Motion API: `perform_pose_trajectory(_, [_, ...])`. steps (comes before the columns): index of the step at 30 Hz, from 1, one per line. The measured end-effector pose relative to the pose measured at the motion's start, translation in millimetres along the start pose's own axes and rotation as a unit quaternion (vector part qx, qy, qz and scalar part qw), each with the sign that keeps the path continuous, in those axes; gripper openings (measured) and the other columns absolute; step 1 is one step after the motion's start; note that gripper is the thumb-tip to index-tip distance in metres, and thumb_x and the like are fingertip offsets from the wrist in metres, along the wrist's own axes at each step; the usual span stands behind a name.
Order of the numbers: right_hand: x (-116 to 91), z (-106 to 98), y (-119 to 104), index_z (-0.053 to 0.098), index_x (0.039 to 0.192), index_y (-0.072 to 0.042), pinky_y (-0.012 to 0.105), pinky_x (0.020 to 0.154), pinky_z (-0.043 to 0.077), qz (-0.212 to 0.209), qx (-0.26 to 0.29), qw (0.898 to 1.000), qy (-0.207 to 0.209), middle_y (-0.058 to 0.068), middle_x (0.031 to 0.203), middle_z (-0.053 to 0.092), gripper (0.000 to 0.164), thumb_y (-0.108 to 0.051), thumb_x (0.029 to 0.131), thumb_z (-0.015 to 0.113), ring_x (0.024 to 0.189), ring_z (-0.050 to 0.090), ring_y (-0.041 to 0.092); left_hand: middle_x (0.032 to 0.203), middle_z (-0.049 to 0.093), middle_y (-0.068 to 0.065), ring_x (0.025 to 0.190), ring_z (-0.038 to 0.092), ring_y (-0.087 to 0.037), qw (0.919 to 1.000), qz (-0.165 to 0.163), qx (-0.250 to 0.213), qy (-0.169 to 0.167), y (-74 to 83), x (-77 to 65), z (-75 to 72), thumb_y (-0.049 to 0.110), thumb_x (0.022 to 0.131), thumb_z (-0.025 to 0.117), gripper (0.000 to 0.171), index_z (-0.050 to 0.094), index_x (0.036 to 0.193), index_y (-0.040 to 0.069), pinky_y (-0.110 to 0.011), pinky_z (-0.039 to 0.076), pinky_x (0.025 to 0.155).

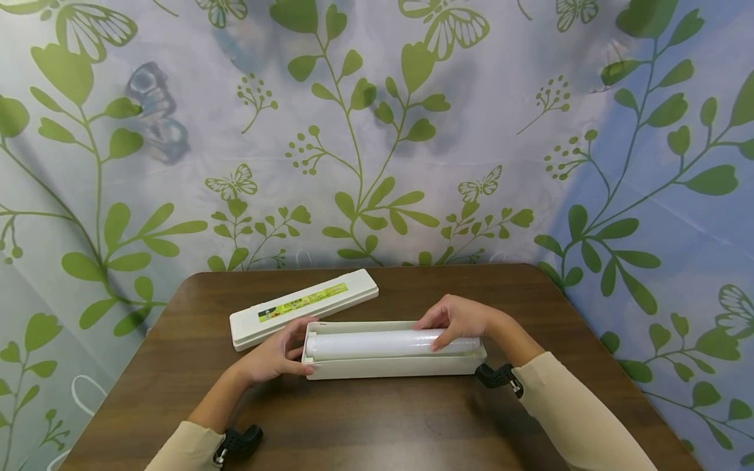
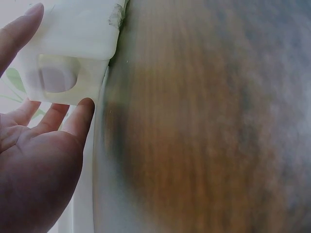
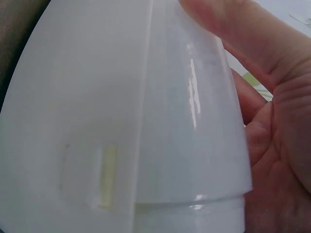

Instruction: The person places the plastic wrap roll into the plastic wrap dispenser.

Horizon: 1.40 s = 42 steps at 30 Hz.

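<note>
Nearest the right wrist camera, a white roll (image 3: 192, 160) lies lengthwise in an open box (image 3: 82, 87), its glossy surface catching the light. 1 person's 2 bare hands are on the pair: the right hand (image 1: 462, 320) grips the roll toward its right end, thumb on top and fingers beyond, though whether those fingertips press the roll or the box's far wall is hard to tell. At the other end, the left hand (image 1: 277, 356) holds the box's left side between thumb and fingers, the thumb at the near corner. Judging by how things lie, 2 points look settled: the lid (image 1: 306, 312) is off and the roll is within the box's walls. What appears left is just as plain: the lid is not on, and the roll is not yet free of the hand. Whether its right end sits fully down or slightly raised, the pictures do not settle. Label (image 1: 303, 302) up, the lid rests askew just behind the box's left part on a brown table (image 1: 377, 418). Beige sleeves (image 1: 580, 412) frame the scene, a leaf-and-butterfly curtain (image 1: 377, 150) hanging beyond.
</note>
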State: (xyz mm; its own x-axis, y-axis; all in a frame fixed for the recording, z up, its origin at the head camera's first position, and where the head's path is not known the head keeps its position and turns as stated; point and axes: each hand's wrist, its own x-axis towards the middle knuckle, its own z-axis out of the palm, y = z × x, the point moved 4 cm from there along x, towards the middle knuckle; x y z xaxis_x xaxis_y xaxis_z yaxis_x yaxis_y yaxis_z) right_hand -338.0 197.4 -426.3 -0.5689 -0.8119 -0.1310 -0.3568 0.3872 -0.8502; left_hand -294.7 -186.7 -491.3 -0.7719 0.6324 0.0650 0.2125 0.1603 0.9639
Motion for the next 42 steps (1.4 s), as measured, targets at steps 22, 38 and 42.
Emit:
perform_pose_trajectory(22, [-3,3,9,0.075,0.124,-0.012,0.024,0.094,0.057,0.013,-0.05,0.998,0.031,0.004,0.12,0.076,0.043,-0.016,0.082,0.086,0.107,0.072,0.012,0.153,0.039,-0.021,0.135,0.048,-0.021,1.0,0.0,-0.002,-0.003,-0.9,-0.3,-0.2,0.006,0.083,0.084,0.096,0.023,0.157,0.001,-0.019,0.045,0.107])
perform_pose_trajectory(38, [-3,4,10,0.075,0.123,-0.006,0.03,0.095,0.058,0.008,-0.066,0.997,0.037,0.01,0.119,0.076,0.042,-0.014,0.083,0.085,0.109,0.072,0.019,0.153,0.038,-0.022,0.135,0.047,-0.022,1.0,0.004,-0.007,-0.004,0.3,1.2,-1.5,0.005,0.083,0.084,0.096,0.022,0.157,0.001,-0.021,0.047,0.106])
perform_pose_trajectory(42, [-3,5,12,0.075,0.123,-0.006,0.034,0.097,0.058,0.013,-0.075,0.996,0.041,0.009,0.119,0.076,0.042,-0.015,0.083,0.085,0.11,0.072,0.02,0.153,0.037,-0.022,0.133,0.048,-0.018,0.9999,0.007,-0.009,-0.005,0.1,0.9,-0.9,0.005,0.083,0.084,0.096,0.023,0.157,0.002,-0.021,0.047,0.107])
